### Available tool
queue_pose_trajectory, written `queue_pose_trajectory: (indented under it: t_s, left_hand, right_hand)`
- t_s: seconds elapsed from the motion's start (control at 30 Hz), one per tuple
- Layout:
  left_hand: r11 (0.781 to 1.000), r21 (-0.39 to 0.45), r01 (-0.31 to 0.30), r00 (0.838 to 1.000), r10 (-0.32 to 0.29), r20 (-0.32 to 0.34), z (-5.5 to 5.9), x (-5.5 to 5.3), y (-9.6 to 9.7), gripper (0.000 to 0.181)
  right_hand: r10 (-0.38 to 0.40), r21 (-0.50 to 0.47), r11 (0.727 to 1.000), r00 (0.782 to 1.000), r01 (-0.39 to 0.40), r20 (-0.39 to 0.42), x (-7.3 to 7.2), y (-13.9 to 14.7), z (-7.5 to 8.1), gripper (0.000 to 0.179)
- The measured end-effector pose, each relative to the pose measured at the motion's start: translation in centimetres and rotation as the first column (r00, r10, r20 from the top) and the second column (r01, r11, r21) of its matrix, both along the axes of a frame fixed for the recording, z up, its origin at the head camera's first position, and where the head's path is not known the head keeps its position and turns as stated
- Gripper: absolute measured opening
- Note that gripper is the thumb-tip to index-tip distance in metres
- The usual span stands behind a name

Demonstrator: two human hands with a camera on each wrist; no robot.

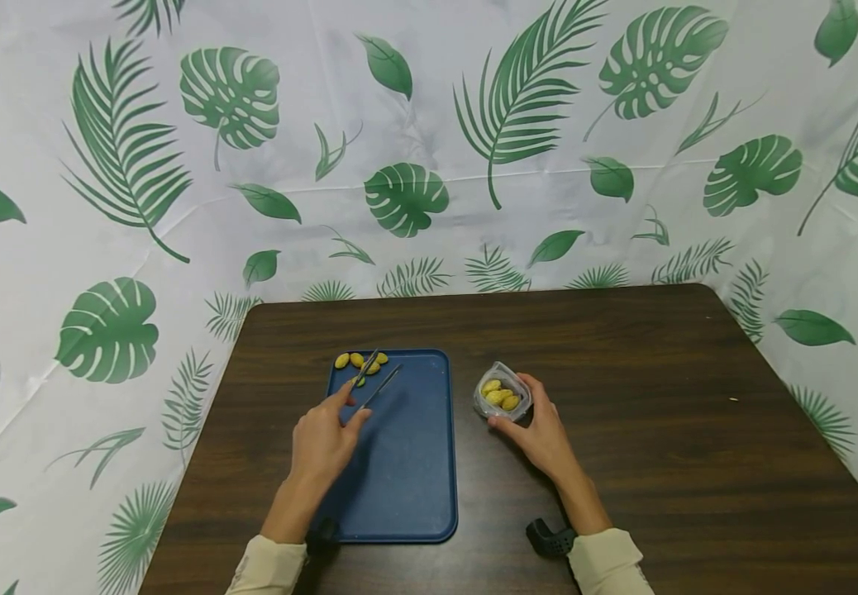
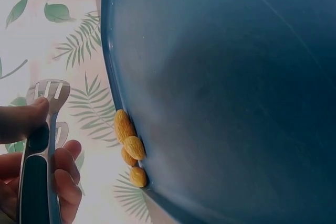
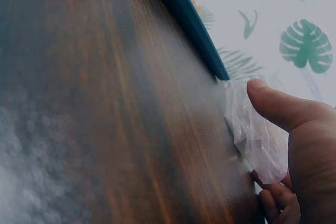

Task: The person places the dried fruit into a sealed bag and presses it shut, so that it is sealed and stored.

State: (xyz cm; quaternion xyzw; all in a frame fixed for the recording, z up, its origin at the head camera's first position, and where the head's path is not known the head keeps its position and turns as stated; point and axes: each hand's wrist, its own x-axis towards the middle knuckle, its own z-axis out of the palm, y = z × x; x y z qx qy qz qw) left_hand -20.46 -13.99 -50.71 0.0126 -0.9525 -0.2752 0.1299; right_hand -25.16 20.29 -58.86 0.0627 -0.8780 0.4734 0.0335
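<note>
My left hand grips metal tongs over the blue tray. Their two arms are spread apart, and in the left wrist view the tongs show a slotted tip and a dark grip panel. Several yellow-brown, wrinkled, almond-like pieces lie along the tray's far left corner, near the tong tips. To the right of the tray, my right hand holds a small clear plastic container between thumb and fingers. Inside it are several similar almond-like pieces.
The dark wood-grain table extends to the right of the container. A leaf-patterned white cloth hangs behind the table and along its sides. A tiny pale speck lies on the right part of the table. A black wrist device sits at the right wrist.
</note>
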Motion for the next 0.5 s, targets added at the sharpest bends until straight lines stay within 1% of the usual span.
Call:
queue_pose_trajectory:
  t_s: [0.33,0.5]
  left_hand:
    - [1.000,0.006,-0.024,1.000,0.024,-0.001,-0.27,0.12,-0.69,0.055]
    - [0.999,0.004,-0.048,0.998,0.048,0.029,-0.42,0.22,-1.01,0.054]
  right_hand:
    - [-0.004,0.003,1.000,1.000,0.004,0.012,0.09,-0.09,0.28,0.090]
    - [-0.004,0.005,1.000,1.000,0.004,0.012,0.08,-0.10,0.24,0.090]
